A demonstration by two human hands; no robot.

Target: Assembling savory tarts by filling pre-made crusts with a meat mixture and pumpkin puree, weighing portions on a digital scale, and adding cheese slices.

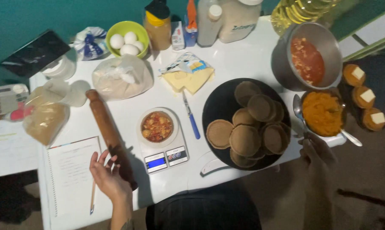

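My left hand (106, 175) hovers with fingers spread over the white table (243, 59), beside the near end of a wooden rolling pin (109, 132) and next to an open notebook (71, 174) with a pencil (92, 198). My right hand (316, 154) is low at the table's right edge, just below the bowl of orange mash (323, 113) and near a spoon (299, 111); it is dim and I cannot tell whether it holds anything. Between the hands stand a kitchen scale (164, 157) bearing a small bowl of chopped red filling (157, 127), and a black plate (220, 104) of round brown dough discs (245, 139).
A pot of red sauce (307, 59) stands at the back right. A blue-handled knife (191, 117) lies by a butter block (188, 79). Behind are a flour bag (122, 77), a green bowl of eggs (125, 40), jars, bottles, an oil jug and three topped pastries (365, 96).
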